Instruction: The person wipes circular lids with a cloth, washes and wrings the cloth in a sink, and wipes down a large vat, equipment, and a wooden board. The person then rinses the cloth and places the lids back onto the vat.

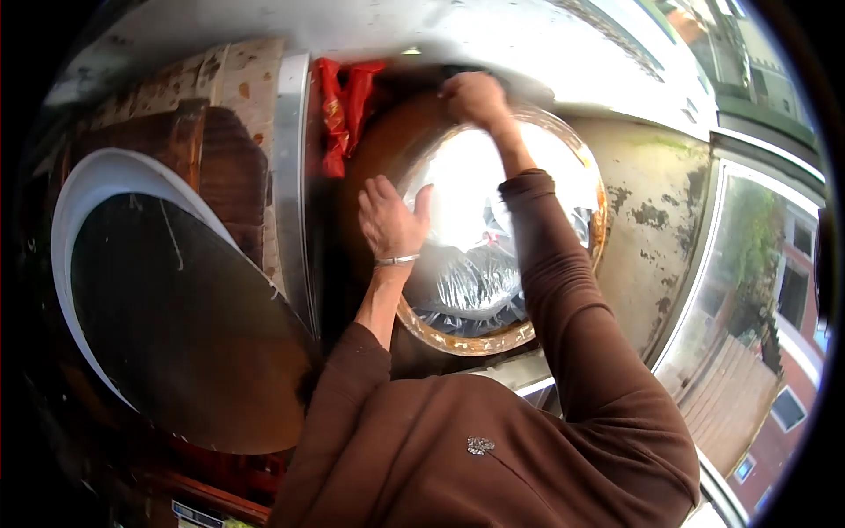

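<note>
Holds the left hand [393, 220] open, with fingers spread, by the 9 o'clock side of the big jar [453, 341], placed ahead at 12 o'clock; curls the right hand [475, 99] at its 12 o'clock edge, cannot tell whether gripping. Has shiny plastic [475, 282] already in or over it; cannot judge the remaining work.

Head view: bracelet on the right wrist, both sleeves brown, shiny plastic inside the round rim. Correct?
Wrong wrist: the head view shows the bracelet on the left wrist. Both sleeves are brown and shiny plastic shows inside the round rim, as you say.
</note>
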